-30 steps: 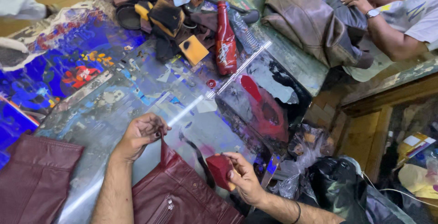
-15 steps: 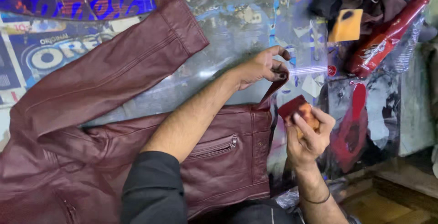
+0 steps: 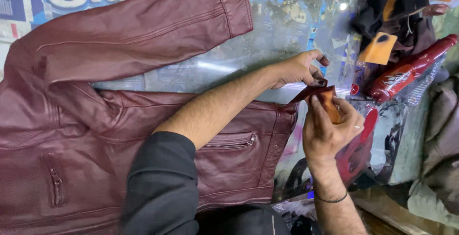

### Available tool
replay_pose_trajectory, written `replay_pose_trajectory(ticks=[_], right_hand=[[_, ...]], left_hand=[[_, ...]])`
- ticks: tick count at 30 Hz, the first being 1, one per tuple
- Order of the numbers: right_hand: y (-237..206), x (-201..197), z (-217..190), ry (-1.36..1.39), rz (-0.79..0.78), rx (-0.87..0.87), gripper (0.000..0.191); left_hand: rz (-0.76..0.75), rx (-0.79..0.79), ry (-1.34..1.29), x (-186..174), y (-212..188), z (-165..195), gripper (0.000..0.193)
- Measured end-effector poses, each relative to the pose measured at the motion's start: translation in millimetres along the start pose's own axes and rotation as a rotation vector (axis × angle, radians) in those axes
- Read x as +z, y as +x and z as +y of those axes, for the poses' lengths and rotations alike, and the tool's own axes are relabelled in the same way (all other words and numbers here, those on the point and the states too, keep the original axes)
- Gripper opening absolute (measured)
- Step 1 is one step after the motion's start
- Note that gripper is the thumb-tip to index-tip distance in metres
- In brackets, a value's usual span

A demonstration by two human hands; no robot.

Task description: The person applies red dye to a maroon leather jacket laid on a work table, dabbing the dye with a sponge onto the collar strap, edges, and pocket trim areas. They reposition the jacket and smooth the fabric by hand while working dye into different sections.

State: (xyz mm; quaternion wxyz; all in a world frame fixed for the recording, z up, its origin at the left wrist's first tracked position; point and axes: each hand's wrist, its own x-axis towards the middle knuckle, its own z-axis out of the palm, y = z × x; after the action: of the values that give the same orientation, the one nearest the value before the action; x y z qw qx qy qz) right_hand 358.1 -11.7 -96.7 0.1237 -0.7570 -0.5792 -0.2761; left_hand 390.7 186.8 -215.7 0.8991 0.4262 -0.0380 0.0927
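Jacket (image 3: 119, 120), maroon leather with a fine grain, lies flat on the glass desk (image 3: 267, 34), one sleeve stretched toward the far side and zip pockets showing on the front. At its corner a narrow leather strap (image 3: 313, 91) sticks out. The left hand (image 3: 299, 70) pinches the strap's end between its fingers. The right hand (image 3: 327, 129) is clenched around a small orange-brown block (image 3: 332, 108) pressed against the strap. A glossy red bottle (image 3: 411, 67) lies nearby on the desk.

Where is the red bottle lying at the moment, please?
In the head view, the red bottle lies at the right on the glass-topped table, just beyond the orange card.
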Motion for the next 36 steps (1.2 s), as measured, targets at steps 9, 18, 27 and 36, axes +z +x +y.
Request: replay_pose_trajectory(ticks=[9,18,27,36], right_hand=[[4,8,11,-0.034,0.022,-0.084,0.026],[-14,9,-1,0.113,-0.021,-0.285,0.029],[25,9,58,0.387,0.196,0.063,0.026],[-8,11,83,0.549,0.151,0.242,0.029]], left_hand=[[0.013,-0.038,-0.023,2,-5,6,0.067],[-0.055,-0.049,-0.079,4,-12,11,0.065],[-0.105,-0.066,-0.147,5,-19,18,0.069],[-0.132,-0.063,-0.109,-1,-37,40,0.055]])
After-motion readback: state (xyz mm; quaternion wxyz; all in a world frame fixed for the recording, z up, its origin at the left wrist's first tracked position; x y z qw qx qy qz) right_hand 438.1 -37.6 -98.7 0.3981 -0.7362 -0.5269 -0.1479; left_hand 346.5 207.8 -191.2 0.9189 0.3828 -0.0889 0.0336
